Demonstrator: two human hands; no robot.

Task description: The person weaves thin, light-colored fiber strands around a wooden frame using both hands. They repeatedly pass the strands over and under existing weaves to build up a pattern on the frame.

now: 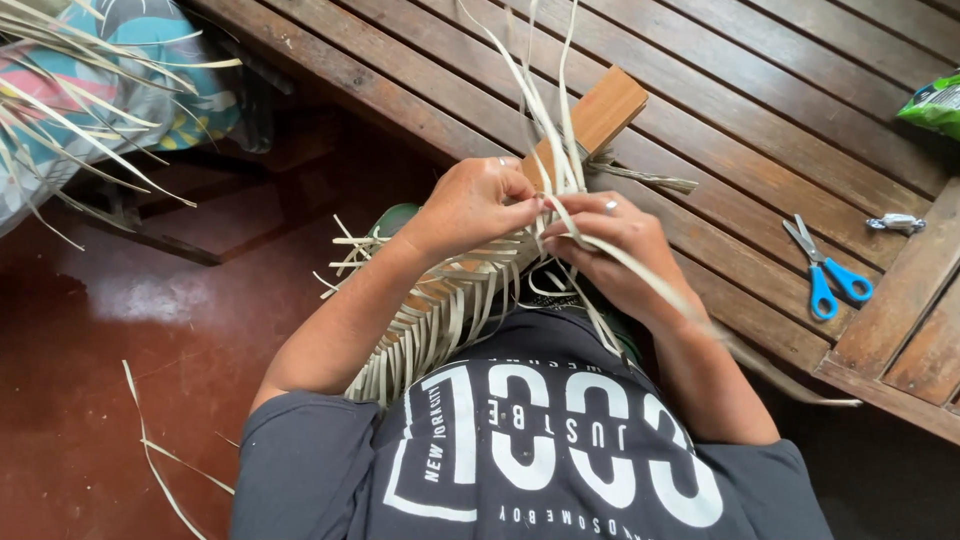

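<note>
Left hand (470, 205) curled tight, fingertips pinching pale leaf strips (545, 140) at the upper end of the woven band (440, 315); ring on one finger. Right hand (605, 245) also closed, thumb and fingers gripping the same strips just beside the left, one strip running down over its wrist; ring visible. The two hands are touching or nearly so at the pinch point. The woven band lies over the person's lap, running from lower left up to a wooden block (600, 115) that leans on the slatted wooden bench (760, 130); loose strip ends stick out of its left edge.

Hidden: the exact strip crossing under the fingers can't be made out; the lower end of the band goes under the dark printed shirt (530, 450). A green thing behind the left forearm is mostly covered.

Around: far left, loose dry strips over patterned cloth (150, 70), cut off by the frame; stray strips on red floor (120, 330). Right, blue-handled scissors (825, 265) on the bench, a small wrapped candy (897, 223) near them, a green packet (935, 105) cut off at the edge.
</note>
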